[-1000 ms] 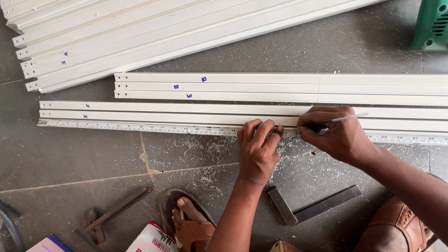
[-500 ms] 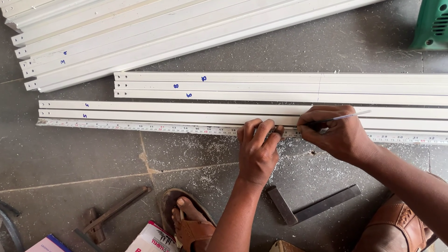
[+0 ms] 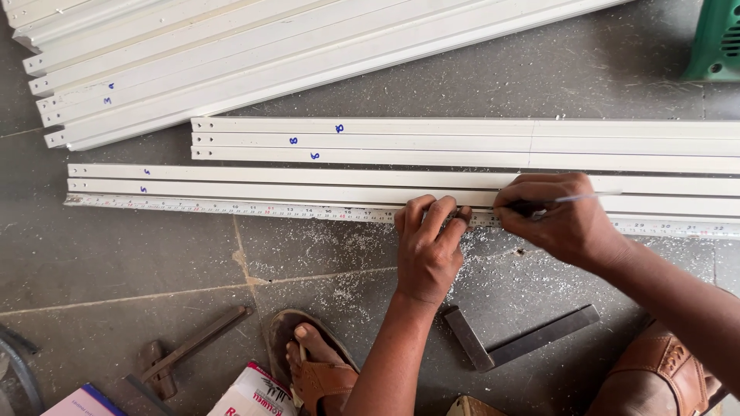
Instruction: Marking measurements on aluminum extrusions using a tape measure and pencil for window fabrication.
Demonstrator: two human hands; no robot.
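My left hand (image 3: 428, 248) presses flat on the long steel ruler (image 3: 231, 206) lying on the floor beside white strips (image 3: 308, 189); my right hand (image 3: 559, 219) pinches a thin pen (image 3: 582, 198) over them.

White strips (image 3: 462, 181) under your hands, small blue pen marks near their left ends. Ruler (image 3: 231, 206) silver-grey with fine black ticks and a few red numbers. Your pen (image 3: 570, 199) has a pale, see-through barrel. Floor (image 3: 116, 254) dull grey, one tan stain, pale joint lines, white shavings speckled across it. Your sandals (image 3: 316, 377) brown leather, tan stitching. Square (image 3: 516, 347) dark grey metal, darker blade. Hammer (image 3: 185, 350) rusty brown all over. Machine (image 3: 713, 38) at the top right corner green. Packet (image 3: 254, 393) by your foot white with red and dark print. Book (image 3: 77, 402) corner pale pink, blue edge.
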